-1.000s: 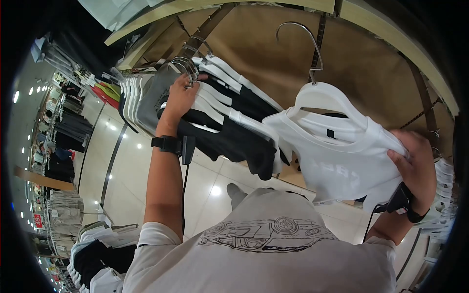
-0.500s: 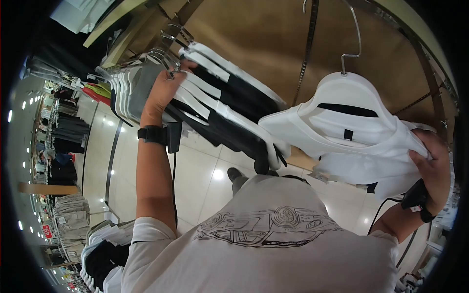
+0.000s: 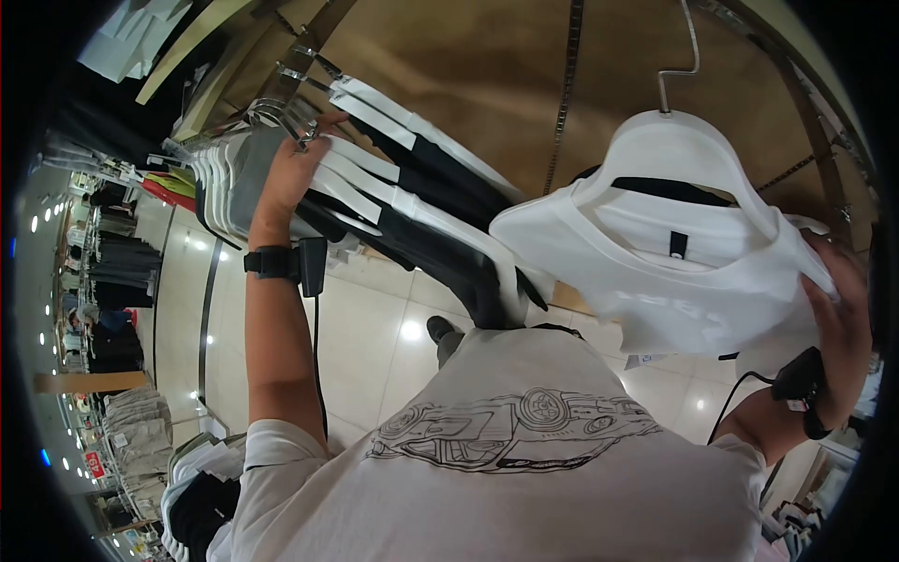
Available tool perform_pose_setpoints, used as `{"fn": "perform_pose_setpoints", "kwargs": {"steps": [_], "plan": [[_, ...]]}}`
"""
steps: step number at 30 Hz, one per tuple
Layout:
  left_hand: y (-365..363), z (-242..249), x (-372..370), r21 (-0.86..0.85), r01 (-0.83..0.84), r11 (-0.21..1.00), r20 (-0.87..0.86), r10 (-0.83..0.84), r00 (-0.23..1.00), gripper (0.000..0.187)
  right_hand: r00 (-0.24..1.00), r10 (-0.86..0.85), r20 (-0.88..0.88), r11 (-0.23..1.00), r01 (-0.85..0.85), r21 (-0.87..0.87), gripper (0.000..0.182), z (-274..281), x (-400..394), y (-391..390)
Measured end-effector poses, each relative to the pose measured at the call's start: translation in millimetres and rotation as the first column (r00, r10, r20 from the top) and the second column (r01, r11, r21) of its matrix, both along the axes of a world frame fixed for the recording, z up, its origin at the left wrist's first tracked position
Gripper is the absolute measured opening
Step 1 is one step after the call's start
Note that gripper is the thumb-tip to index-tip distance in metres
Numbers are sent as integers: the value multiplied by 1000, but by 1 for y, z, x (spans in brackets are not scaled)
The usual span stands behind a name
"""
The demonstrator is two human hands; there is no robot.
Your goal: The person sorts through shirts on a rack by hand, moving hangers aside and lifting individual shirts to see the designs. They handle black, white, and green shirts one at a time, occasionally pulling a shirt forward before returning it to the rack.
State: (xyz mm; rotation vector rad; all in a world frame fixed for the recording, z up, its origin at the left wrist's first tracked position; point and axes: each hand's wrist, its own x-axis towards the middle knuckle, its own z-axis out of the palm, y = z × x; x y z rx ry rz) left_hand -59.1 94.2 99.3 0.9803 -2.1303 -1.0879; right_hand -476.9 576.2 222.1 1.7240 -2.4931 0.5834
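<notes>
At the upper left, my left hand [image 3: 298,167] is closed round the tops of several white hangers [image 3: 361,161], just under their metal hooks. Black and white shirts [image 3: 440,258] hang from them, slanting down toward my body. My right hand [image 3: 836,276], on the far right, pinches the shoulder of a white T-shirt [image 3: 646,272]. That T-shirt is on a white hanger [image 3: 670,136] with a long metal hook, and a black label shows inside its neck. The fingertips of my right hand are partly hidden by the cloth.
A metal display arm [image 3: 314,66] holds more hangers behind my left hand. Grey and white garments [image 3: 220,187] hang to its left. A brown wall panel [image 3: 449,56] stands ahead, over a tiled floor [image 3: 375,328]. Folded clothes [image 3: 201,506] sit at the lower left.
My left hand and its hangers appear slightly further left. The white T-shirt is spread and turned more toward me, with its neck label plainer; my right hand still grips its shoulder.
</notes>
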Motion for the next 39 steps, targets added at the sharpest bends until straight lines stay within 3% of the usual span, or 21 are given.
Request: {"fn": "perform_pose_setpoints", "kwargs": {"steps": [3,5,7,8,9,10,12,14,16,18,22,24,26,32,34,35,37,39], "plan": [[-6,-8,2,-112,12,994,-38,-16,999,28,995,-76,-72,996,72,-57,36,-21,2,-3],[-6,-15,0,-184,18,983,-47,-28,999,26,999,-54,3,996,54,-74,35,-35,6,-4],[12,-17,-4,-195,-331,923,-101,317,943,23,989,-25,145,997,34,-63,34,-38,10,-12],[28,-23,-9,-204,-320,925,-91,308,947,23,987,-32,158,997,44,-68,34,-43,8,-12],[52,-31,-21,-623,-467,627,-170,474,864,28,986,-17,163,997,30,-72,34,-50,6,-12],[75,-37,-33,-865,-478,152,-327,550,768,36,986,-5,168,997,18,-77,35,-55,5,-12],[113,-46,-52,-903,-254,347,-153,293,944,32,995,15,98,997,-8,-80,37,-60,2,-13],[140,-41,-76,-887,60,457,218,302,928,31,998,58,16,996,-57,-67,36,-65,-1,-19],[132,-55,-83,-814,133,565,332,264,905,31,998,62,31,994,-59,-91,35,-69,2,-24],[127,-56,-88,-822,147,550,337,263,904,30,987,23,158,995,-7,-100,34,-74,0,-27],[116,-67,-93,-827,237,510,392,221,893,34,999,-26,37,996,29,-82,34,-78,-3,-23],[115,-68,-98,-772,329,543,522,248,816,38,999,-32,27,996,34,-82,34,-81,-3,-22],[113,-69,-102,-764,340,549,533,239,812,40,999,-38,9,995,38,-89,34,-83,-2,-23],[116,-73,-105,-740,368,564,579,254,775,42,990,27,139,991,-8,-134,35,-84,15,-36],[116,-76,-108,-750,368,550,574,264,775,43,961,47,273,998,-37,-41,36,-76,19,-43],[116,-77,-109,-729,364,580,585,251,772,43,961,51,271,998,-41,-44,36,-77,22,-48],[113,-82,-109,-716,349,605,586,248,771,43,981,167,96,978,-153,-138,34,-89,29,-67],[108,-89,-108,-777,267,570,436,181,882,34,986,151,72,981,-140,-138,31,-101,40,-88]]}}
